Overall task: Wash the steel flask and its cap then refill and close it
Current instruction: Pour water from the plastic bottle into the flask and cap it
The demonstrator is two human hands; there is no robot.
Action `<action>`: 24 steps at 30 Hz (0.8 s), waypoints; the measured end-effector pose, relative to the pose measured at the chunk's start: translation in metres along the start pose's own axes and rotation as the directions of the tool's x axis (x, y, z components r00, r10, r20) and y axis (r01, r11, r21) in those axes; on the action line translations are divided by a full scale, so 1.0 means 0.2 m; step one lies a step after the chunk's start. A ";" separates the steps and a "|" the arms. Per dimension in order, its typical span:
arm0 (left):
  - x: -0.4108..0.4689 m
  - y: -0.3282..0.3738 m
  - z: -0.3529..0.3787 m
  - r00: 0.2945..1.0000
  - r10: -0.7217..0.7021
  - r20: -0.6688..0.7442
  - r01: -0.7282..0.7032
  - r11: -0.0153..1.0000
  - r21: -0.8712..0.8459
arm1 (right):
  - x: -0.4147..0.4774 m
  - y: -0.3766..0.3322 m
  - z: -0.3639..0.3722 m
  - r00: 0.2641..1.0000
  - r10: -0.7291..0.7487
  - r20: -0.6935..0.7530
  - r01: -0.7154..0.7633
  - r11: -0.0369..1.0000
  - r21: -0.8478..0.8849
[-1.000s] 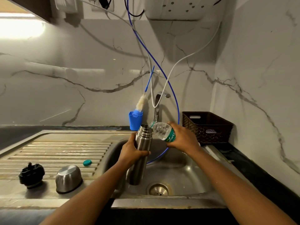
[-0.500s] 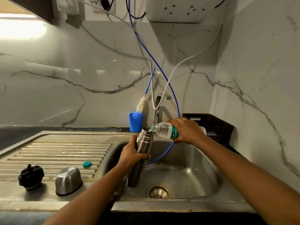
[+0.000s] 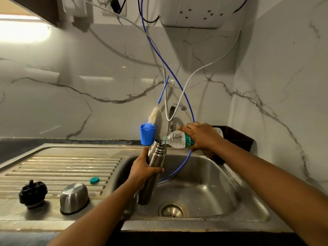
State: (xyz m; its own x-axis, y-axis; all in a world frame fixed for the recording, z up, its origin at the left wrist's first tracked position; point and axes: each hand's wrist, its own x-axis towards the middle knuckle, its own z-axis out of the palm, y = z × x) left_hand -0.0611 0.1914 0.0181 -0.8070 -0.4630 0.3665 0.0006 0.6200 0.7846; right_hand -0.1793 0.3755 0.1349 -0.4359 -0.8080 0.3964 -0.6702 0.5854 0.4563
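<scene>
My left hand (image 3: 143, 170) grips the steel flask (image 3: 154, 160) around its middle, holding it slightly tilted over the sink basin (image 3: 204, 189) with its mouth open. My right hand (image 3: 202, 135) holds a clear plastic water bottle (image 3: 177, 139) with a green label, tipped nearly level, its neck resting at the flask's mouth. On the draining board sit the black inner stopper (image 3: 32, 194), the steel cup cap (image 3: 74, 197) upside down, and a small teal bottle cap (image 3: 94, 180).
A blue holder (image 3: 147, 134) with a bottle brush stands at the back wall beside the tap (image 3: 173, 118). Blue and white tubes hang from a wall unit into the basin. A dark basket (image 3: 237, 137) sits behind my right hand. The drain (image 3: 172, 210) lies below the flask.
My right hand has raised the bottle's base, tipping it from a steep angle to nearly level at the flask's mouth. The flask has stayed in my left hand.
</scene>
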 end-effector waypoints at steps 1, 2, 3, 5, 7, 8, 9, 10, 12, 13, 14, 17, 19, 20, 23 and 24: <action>0.00 0.00 0.00 1.000 0.003 -0.005 -0.003 1.000 -0.004 | 0.01 0.00 0.00 1.000 -0.005 0.001 0.005 1.000 -0.008; 0.00 0.00 0.00 1.000 0.005 -0.010 -0.006 1.000 -0.007 | 0.01 0.00 -0.01 1.000 -0.010 0.003 0.010 1.000 -0.013; 0.00 0.01 0.00 1.000 0.006 -0.014 -0.006 1.000 -0.010 | 0.02 0.00 -0.01 1.000 -0.014 0.003 0.015 1.000 -0.017; 0.00 0.01 0.00 1.000 0.005 -0.017 -0.005 1.000 -0.011 | 0.02 0.00 -0.03 1.000 -0.021 0.007 0.021 0.999 -0.026; 0.00 0.01 0.00 1.000 0.003 -0.015 -0.003 1.000 -0.011 | 0.03 0.00 -0.04 1.000 -0.024 0.015 0.025 0.999 -0.036; 0.00 0.01 0.00 1.000 0.003 -0.013 -0.003 1.000 -0.012 | 0.02 0.00 -0.04 1.000 -0.025 0.019 0.026 0.999 -0.040; -0.01 0.01 0.00 1.000 0.005 -0.011 -0.005 1.000 -0.014 | 0.02 0.00 -0.05 0.999 -0.027 0.022 0.028 0.999 -0.043; -0.01 0.01 0.00 1.000 0.006 -0.009 -0.007 1.000 -0.017 | 0.02 0.00 -0.05 0.999 -0.029 0.024 0.030 0.998 -0.047; -0.01 0.01 0.00 1.000 0.008 -0.008 -0.008 1.000 -0.020 | 0.02 0.01 -0.06 0.999 -0.033 0.030 0.035 0.998 -0.054; -0.01 0.01 0.00 1.000 0.009 -0.010 -0.009 1.000 -0.019 | 0.02 0.01 -0.06 0.999 -0.034 0.031 0.036 0.998 -0.055; -0.01 0.01 0.00 1.000 0.009 -0.011 -0.009 1.000 -0.019 | 0.02 0.01 -0.07 0.999 -0.034 0.031 0.036 0.998 -0.057; -0.01 0.00 0.00 1.000 0.006 -0.013 -0.007 1.000 -0.029 | 0.03 0.02 -0.08 0.998 -0.045 0.033 0.047 0.996 -0.073; -0.01 0.01 0.00 1.000 0.007 -0.012 -0.007 0.999 -0.035 | 0.03 0.02 -0.10 0.998 -0.051 0.035 0.054 0.995 -0.081; -0.01 0.01 0.00 1.000 0.007 -0.011 -0.007 0.999 -0.034 | 0.03 0.02 -0.10 0.998 -0.056 0.036 0.059 0.994 -0.087; -0.01 0.01 0.00 1.000 0.006 -0.010 -0.006 0.999 -0.036 | 0.04 0.02 -0.12 0.997 -0.068 0.035 0.072 0.990 -0.117; -0.01 0.01 0.00 1.000 0.002 -0.010 -0.002 0.999 -0.039 | 0.05 0.01 -0.12 0.997 -0.070 0.037 0.074 0.989 -0.125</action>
State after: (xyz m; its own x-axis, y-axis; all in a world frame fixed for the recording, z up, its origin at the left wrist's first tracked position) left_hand -0.0596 0.1924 0.0189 -0.8009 -0.4684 0.3731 0.0253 0.5961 0.8025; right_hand -0.1707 0.3709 0.1597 -0.4093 -0.8491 0.3340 -0.6205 0.5274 0.5804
